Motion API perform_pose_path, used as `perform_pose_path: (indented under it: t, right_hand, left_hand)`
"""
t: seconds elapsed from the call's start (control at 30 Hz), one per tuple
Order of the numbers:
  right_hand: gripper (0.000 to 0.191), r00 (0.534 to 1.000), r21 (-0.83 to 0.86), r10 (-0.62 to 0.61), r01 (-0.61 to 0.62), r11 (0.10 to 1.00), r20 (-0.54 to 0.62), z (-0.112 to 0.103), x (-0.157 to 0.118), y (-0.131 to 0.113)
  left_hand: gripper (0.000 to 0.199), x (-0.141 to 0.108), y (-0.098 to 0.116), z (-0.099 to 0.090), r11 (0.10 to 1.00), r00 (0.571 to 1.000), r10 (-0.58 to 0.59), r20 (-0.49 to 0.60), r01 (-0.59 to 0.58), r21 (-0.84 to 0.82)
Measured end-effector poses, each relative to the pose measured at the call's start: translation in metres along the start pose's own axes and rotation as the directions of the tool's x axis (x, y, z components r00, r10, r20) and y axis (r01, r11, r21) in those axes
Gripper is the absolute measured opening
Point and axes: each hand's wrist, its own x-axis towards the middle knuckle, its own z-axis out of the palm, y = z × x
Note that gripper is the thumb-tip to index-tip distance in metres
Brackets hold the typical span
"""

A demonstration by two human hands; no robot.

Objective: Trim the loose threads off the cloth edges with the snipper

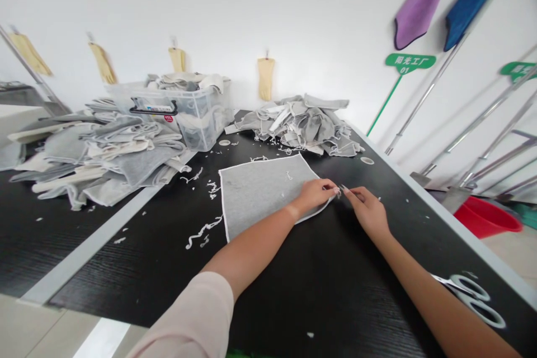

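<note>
A grey cloth (264, 190) with a white stitched edge lies flat on the black table. My left hand (316, 194) is closed on its right corner, pinching the edge and a bit of white thread. Just to the right, my right hand (369, 210) is closed around small thread snips (345, 188). Their metal tips point at the thread by my left fingertips; most of the tool is hidden in my palm. White scissors (478, 296) lie at the lower right, partly behind my right forearm.
A large pile of grey cloths (113, 151) lies at the left beside a clear plastic bin (197, 112) full of cloths. Another cloth heap (306, 123) sits at the back. Thread scraps (203, 232) litter the table (268, 302). A red basin (486, 215) stands on the right.
</note>
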Motion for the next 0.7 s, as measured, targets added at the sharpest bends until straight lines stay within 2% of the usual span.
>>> perform_pose_path:
  t: [0.2,0.33,0.53,0.7]
  right_hand:
    - [0.051,1.0,0.043,-0.014,0.014,0.999,-0.008,-0.001,-0.002,-0.001]
    - [0.05,1.0,0.046,-0.004,0.003,0.999,0.012,-0.001,-0.002,-0.001]
    - [0.048,1.0,0.049,-0.006,0.005,0.999,0.03,-0.004,-0.007,-0.01]
    - [0.045,0.999,0.046,-0.038,0.036,0.998,0.029,-0.006,-0.01,-0.017]
  left_hand:
    - [0.029,0.005,-0.007,0.005,0.976,0.99,-0.053,-0.128,0.024,-0.216]
    - [0.03,0.005,-0.005,0.003,0.967,0.979,-0.055,-0.196,0.003,-0.255]
    - [0.04,0.003,0.002,-0.003,0.944,0.974,-0.091,-0.207,0.018,-0.331]
    - [0.03,0.005,0.017,-0.007,0.941,0.965,-0.04,-0.258,-0.051,-0.334]
